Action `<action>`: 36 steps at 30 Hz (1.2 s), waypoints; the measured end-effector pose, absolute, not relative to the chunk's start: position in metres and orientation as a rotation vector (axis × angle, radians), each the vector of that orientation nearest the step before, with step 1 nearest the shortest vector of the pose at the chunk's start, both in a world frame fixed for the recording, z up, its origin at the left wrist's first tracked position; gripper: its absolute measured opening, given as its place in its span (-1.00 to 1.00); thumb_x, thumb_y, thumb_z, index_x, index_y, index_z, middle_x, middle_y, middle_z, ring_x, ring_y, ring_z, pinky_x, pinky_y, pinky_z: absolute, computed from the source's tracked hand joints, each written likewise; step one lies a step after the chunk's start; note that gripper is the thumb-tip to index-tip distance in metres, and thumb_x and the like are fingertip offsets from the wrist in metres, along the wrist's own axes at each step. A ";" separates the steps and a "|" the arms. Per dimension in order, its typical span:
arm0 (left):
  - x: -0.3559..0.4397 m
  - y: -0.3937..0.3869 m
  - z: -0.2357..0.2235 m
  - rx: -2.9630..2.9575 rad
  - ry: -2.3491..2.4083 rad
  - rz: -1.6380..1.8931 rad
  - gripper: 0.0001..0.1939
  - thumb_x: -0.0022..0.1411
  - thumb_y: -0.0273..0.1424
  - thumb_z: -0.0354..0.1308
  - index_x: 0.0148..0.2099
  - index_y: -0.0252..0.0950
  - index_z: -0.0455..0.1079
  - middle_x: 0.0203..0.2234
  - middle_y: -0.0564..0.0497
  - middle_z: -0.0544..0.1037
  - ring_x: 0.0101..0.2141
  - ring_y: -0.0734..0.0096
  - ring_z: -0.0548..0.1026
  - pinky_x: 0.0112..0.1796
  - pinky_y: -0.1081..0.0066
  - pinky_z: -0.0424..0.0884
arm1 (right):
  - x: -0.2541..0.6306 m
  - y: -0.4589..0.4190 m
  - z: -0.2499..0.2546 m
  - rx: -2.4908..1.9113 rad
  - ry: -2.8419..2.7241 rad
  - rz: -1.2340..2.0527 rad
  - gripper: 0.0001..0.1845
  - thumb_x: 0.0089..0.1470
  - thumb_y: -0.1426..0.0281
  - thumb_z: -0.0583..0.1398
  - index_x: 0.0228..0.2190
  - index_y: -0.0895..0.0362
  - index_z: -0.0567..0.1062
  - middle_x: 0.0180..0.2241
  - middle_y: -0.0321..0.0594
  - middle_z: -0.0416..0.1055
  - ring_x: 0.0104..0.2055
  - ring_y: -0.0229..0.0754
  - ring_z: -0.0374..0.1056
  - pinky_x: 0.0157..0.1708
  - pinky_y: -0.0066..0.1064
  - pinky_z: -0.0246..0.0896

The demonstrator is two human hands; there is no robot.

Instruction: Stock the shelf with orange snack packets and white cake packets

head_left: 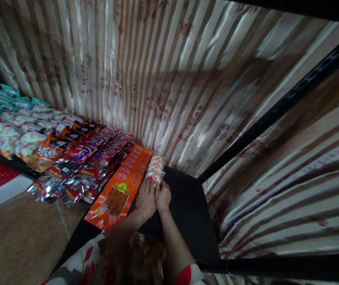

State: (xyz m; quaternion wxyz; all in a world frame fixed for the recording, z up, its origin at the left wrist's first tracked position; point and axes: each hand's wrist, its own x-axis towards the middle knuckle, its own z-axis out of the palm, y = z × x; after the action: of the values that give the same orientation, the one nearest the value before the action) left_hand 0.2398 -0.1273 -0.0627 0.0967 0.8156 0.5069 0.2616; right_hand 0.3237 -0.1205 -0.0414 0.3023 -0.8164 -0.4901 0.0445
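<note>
Both of my hands meet on a black shelf [187, 206], side by side. My left hand [145, 198] lies flat with its fingers stretched toward a small clear snack packet [155, 168] with pale and red contents. My right hand [162, 196] touches the near end of that packet, fingers curled down on it. Just left of the packet lies a long orange snack bag [122, 186] with red oval labels. More packets [148, 257] show under my forearms, mostly hidden.
Rows of snack packets [77, 158] in red, orange and teal cover the shelf to the left. A striped satin curtain [157, 79] hangs behind and to the right. A black frame bar [276, 107] slants up at the right. Brown floor [18, 237] lies at lower left.
</note>
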 end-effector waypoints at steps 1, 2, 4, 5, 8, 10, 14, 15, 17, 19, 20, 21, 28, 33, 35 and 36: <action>0.240 -0.127 -0.062 2.418 1.500 0.773 -0.46 0.19 -0.49 -0.15 0.23 -0.49 0.01 0.20 -0.26 0.11 0.22 0.17 0.00 0.15 0.10 0.09 | 0.324 -0.121 -0.041 -2.169 -1.298 0.123 -0.60 0.12 0.29 -0.03 -0.16 0.24 0.45 -0.27 -0.05 0.43 -0.32 -0.17 0.36 -0.33 -0.44 0.15; 0.240 -0.128 -0.062 2.419 1.500 0.766 -0.46 0.19 -0.49 -0.15 0.22 -0.50 0.02 0.20 -0.27 0.12 0.22 0.17 0.01 0.15 0.11 0.09 | 0.324 -0.121 -0.041 -2.171 -1.298 0.125 -0.60 0.12 0.29 -0.03 -0.15 0.23 0.45 -0.28 -0.06 0.43 -0.32 -0.17 0.35 -0.34 -0.44 0.15; 0.240 -0.128 -0.061 2.412 1.512 0.752 -0.47 0.19 -0.49 -0.15 0.21 -0.52 0.04 0.20 -0.28 0.12 0.21 0.16 0.02 0.15 0.12 0.09 | 0.324 -0.121 -0.042 -2.170 -1.301 0.117 -0.59 0.13 0.28 -0.04 -0.14 0.22 0.44 -0.27 -0.07 0.43 -0.32 -0.18 0.35 -0.34 -0.45 0.15; 0.240 -0.128 -0.060 2.406 1.522 0.749 -0.48 0.19 -0.49 -0.15 0.20 -0.52 0.05 0.19 -0.29 0.13 0.21 0.16 0.03 0.15 0.12 0.10 | 0.324 -0.121 -0.042 -2.167 -1.304 0.110 -0.59 0.13 0.28 -0.05 -0.13 0.21 0.44 -0.27 -0.08 0.43 -0.32 -0.18 0.35 -0.34 -0.45 0.15; 0.241 -0.129 -0.060 2.388 1.552 0.750 -0.48 0.19 -0.51 -0.16 0.20 -0.52 0.06 0.20 -0.29 0.12 0.21 0.15 0.02 0.14 0.12 0.10 | 0.324 -0.121 -0.043 -2.171 -1.308 0.104 -0.57 0.13 0.26 -0.05 -0.12 0.21 0.43 -0.25 -0.08 0.43 -0.31 -0.18 0.36 -0.34 -0.45 0.15; 0.242 -0.129 -0.060 2.389 1.551 0.738 -0.47 0.18 -0.50 -0.14 0.21 -0.52 0.06 0.20 -0.29 0.11 0.22 0.13 0.00 0.15 0.12 0.09 | 0.324 -0.120 -0.043 -2.185 -1.302 0.117 -0.57 0.13 0.26 -0.05 -0.13 0.22 0.44 -0.25 -0.07 0.43 -0.30 -0.17 0.36 -0.33 -0.44 0.15; 0.241 -0.129 -0.061 2.387 1.533 0.716 -0.47 0.19 -0.48 -0.13 0.21 -0.49 0.06 0.21 -0.27 0.10 0.22 0.12 -0.01 0.15 0.13 0.08 | 0.323 -0.120 -0.043 -2.173 -1.276 0.125 -0.56 0.11 0.24 -0.04 -0.14 0.23 0.44 -0.24 -0.03 0.43 -0.28 -0.14 0.36 -0.31 -0.41 0.16; 0.241 -0.128 -0.062 2.385 1.531 0.718 -0.48 0.19 -0.48 -0.13 0.21 -0.48 0.06 0.21 -0.27 0.09 0.22 0.13 0.00 0.15 0.13 0.08 | 0.323 -0.120 -0.044 -2.162 -1.267 0.124 -0.56 0.11 0.24 -0.04 -0.15 0.24 0.44 -0.25 -0.03 0.43 -0.29 -0.14 0.36 -0.31 -0.40 0.17; 0.241 -0.128 -0.062 2.382 1.535 0.730 -0.47 0.20 -0.49 -0.14 0.22 -0.47 0.04 0.21 -0.27 0.08 0.22 0.13 0.00 0.14 0.11 0.08 | 0.323 -0.121 -0.045 -2.123 -1.240 0.119 -0.56 0.10 0.24 -0.04 -0.16 0.24 0.44 -0.26 -0.02 0.43 -0.28 -0.13 0.35 -0.30 -0.40 0.17; 0.242 -0.129 -0.063 2.378 1.551 0.734 -0.47 0.20 -0.49 -0.16 0.23 -0.46 0.02 0.22 -0.26 0.06 0.22 0.14 -0.01 0.14 0.10 0.08 | 0.323 -0.122 -0.046 -2.075 -1.200 0.119 -0.56 0.09 0.24 -0.03 -0.16 0.26 0.44 -0.26 -0.01 0.43 -0.27 -0.12 0.35 -0.29 -0.40 0.18; 0.242 -0.129 -0.064 2.377 1.559 0.728 -0.47 0.21 -0.50 -0.16 0.23 -0.46 0.02 0.22 -0.26 0.06 0.23 0.14 -0.02 0.14 0.11 0.09 | 0.323 -0.122 -0.046 -2.059 -1.182 0.124 -0.56 0.08 0.25 -0.03 -0.16 0.26 0.43 -0.26 -0.01 0.42 -0.26 -0.12 0.34 -0.28 -0.39 0.18; 0.242 -0.129 -0.064 2.377 1.566 0.718 -0.47 0.21 -0.50 -0.17 0.23 -0.47 0.02 0.23 -0.26 0.05 0.23 0.14 -0.02 0.14 0.11 0.09 | 0.324 -0.122 -0.047 -2.053 -1.169 0.134 -0.56 0.08 0.25 -0.03 -0.16 0.27 0.43 -0.26 -0.01 0.43 -0.26 -0.11 0.34 -0.28 -0.39 0.18; 0.243 -0.129 -0.066 2.362 1.571 0.724 -0.48 0.24 -0.48 -0.16 0.24 -0.47 0.01 0.23 -0.29 0.01 0.23 0.11 -0.03 0.14 0.12 0.09 | 0.328 -0.123 -0.052 -1.995 -1.185 0.173 -0.57 0.06 0.25 -0.01 -0.17 0.27 0.42 -0.28 -0.01 0.42 -0.26 -0.10 0.34 -0.26 -0.37 0.20; 0.241 -0.130 -0.063 2.375 1.578 0.744 -0.48 0.25 -0.47 -0.18 0.24 -0.47 -0.01 0.23 -0.28 0.04 0.23 0.13 -0.02 0.14 0.10 0.10 | 0.326 -0.126 -0.052 -1.925 -1.149 0.158 -0.59 0.04 0.30 0.00 -0.16 0.30 0.40 -0.27 0.02 0.40 -0.26 -0.12 0.34 -0.20 -0.35 0.22; 0.241 -0.130 -0.061 2.387 1.567 0.761 -0.49 0.26 -0.45 -0.19 0.24 -0.48 -0.01 0.22 -0.29 0.06 0.22 0.12 -0.01 0.13 0.09 0.10 | 0.324 -0.128 -0.050 -1.928 -1.141 0.157 -0.60 0.04 0.33 0.00 -0.16 0.30 0.40 -0.27 0.03 0.40 -0.27 -0.12 0.34 -0.20 -0.35 0.22; 0.241 -0.130 -0.060 2.390 1.563 0.771 -0.50 0.27 -0.45 -0.20 0.24 -0.49 0.00 0.21 -0.30 0.07 0.22 0.11 0.00 0.13 0.09 0.10 | 0.323 -0.129 -0.049 -1.928 -1.137 0.164 -0.60 0.03 0.34 0.00 -0.16 0.30 0.40 -0.27 0.03 0.40 -0.27 -0.12 0.34 -0.20 -0.35 0.22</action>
State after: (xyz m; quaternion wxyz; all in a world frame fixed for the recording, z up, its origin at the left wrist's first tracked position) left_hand 0.2405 -0.1303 -0.0605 0.0918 0.8046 0.5262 0.2595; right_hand 0.3232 -0.1292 -0.0492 0.4336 -0.7741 -0.4565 0.0657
